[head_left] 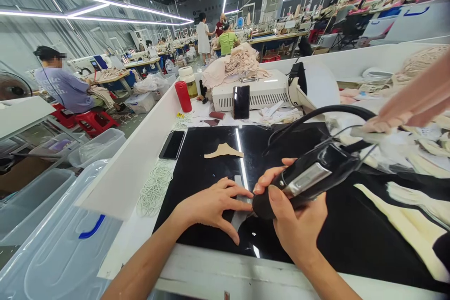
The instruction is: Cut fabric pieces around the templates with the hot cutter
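My right hand (298,225) is wrapped around a black corded handheld tool (305,180) with a silver plate on its side. The tool's rounded dark end points left and down, close to the fingertips of my left hand (221,204). That left hand lies with its fingers spread on the glossy black board (204,183). Under and beside its fingers is a translucent strip (239,220), partly hidden. A small beige cut fabric piece (224,150) lies farther back on the board. The tool's thick black cable (316,112) arcs up behind it.
Pale elastic cord (154,192) lies left of the board, near a dark phone (172,144). Behind are a red container (183,96), an upright phone (241,102) and a white vented box (256,89) bearing pink fabric. Cream fabric pieces (401,225) lie right. A blurred pinkish shape (415,93) crosses upper right.
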The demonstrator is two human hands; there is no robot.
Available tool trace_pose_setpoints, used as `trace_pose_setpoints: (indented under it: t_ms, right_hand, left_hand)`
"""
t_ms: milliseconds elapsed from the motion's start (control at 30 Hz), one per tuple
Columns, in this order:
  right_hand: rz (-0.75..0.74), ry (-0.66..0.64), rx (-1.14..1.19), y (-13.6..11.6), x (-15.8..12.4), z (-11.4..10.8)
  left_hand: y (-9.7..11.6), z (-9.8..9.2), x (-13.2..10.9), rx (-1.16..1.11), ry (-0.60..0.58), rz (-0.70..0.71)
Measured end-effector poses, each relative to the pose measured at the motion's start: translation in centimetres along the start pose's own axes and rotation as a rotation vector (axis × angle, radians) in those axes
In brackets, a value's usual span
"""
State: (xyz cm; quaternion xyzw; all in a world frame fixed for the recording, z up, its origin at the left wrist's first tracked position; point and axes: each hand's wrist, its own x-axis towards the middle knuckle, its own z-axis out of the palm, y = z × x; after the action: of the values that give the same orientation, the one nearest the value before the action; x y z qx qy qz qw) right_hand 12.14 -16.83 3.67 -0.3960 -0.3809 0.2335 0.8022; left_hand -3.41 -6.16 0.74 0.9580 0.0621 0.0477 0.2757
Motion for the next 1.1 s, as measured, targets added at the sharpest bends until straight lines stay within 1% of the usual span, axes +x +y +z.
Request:
trace_pose_setpoints:
  t_ms: [133,300,500,667,767,900,1100]
  right_hand:
    - [0.01,0.022,-0.013,-0.1,0.1,0.2]
    - [0.029,-0.032,0.064,-0.1,-0.4,0.2]
    - [0.019,-0.092,0.067,0.2,-1.1,0.1]
    - [0.03,-0.085,0.073,0.0,-1.1,0.3]
    - [0.051,-0.118,0.106,-0.2,-1.2,0.3]
    - [0.03,-0.156,0.091,-0.3,-1.7,0.2]
    - [0.017,-0.156,0.055,-0.1,-2.0,0.3]
  left_hand:
    - [0.0,0.0,0.0,-0.019,0.006,0.006]
    - [0.0,0.0,0.0,-0.012,0.006,0.01]
    - [0.0,0.1,0.0,-0.019,0.011,0.005]
    - [0.1,0.0,0.0,-0.005,0.017,0.025]
    - [0.1,0.0,0.0,0.002,0.008,0.018]
    - [0.1,0.0,0.1,0.005,-0.015,-0.001]
    - [0.0,-0.1,0.1,0.006,-0.01,0.021]
